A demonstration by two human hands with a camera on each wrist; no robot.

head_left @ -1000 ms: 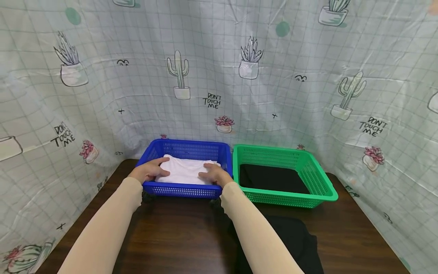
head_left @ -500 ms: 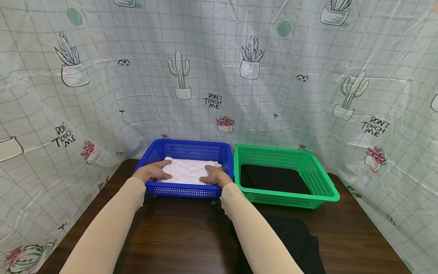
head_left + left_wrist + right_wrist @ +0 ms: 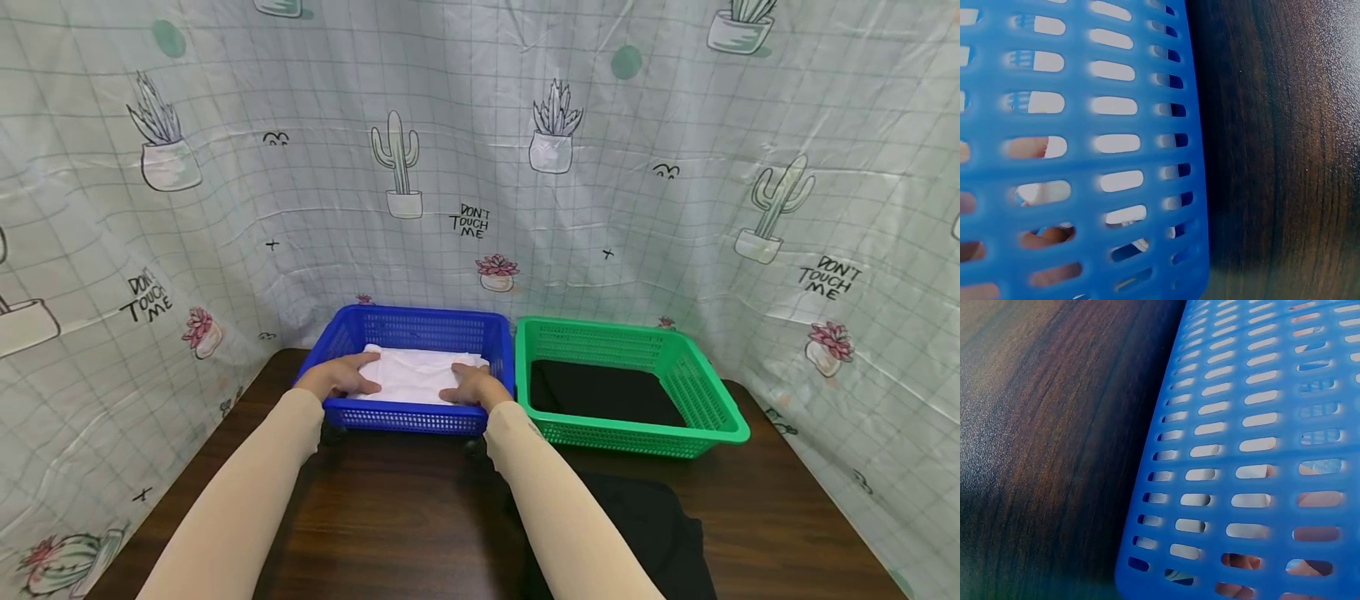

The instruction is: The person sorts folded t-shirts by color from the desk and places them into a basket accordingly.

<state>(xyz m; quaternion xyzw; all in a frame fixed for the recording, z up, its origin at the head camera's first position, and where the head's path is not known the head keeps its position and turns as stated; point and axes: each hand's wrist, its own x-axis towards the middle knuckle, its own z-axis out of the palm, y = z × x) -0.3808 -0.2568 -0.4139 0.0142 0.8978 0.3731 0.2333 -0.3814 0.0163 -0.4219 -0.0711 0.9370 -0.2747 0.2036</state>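
Observation:
A white folded garment (image 3: 416, 375), which looks like a T-shirt, lies flat inside the blue plastic basket (image 3: 405, 419). At its left edge, my left hand (image 3: 337, 377) rests with thumb and index finger spread apart. My right hand (image 3: 474, 385) lies at the opposite edge, its thumb on the cloth and the fingers pointing away. Both wrists cross the basket's near rim. In the wrist views, the perforated wall (image 3: 1085, 125) of the basket hides most of each hand; bits of skin and white cloth show through the holes. The lower fingers are hidden.
To the right, touching or nearly touching the blue basket, stands a green plastic basket (image 3: 630, 429) holding black cloth (image 3: 603, 393). Another black garment (image 3: 645, 525) lies on the brown wooden table (image 3: 390, 508), partly behind the right forearm. A printed curtain (image 3: 465, 150) hangs behind and at both sides.
The white garment has settled slightly lower and flatter in the blue basket. Both hands stay at its sides, almost still; the whole view has shifted slightly.

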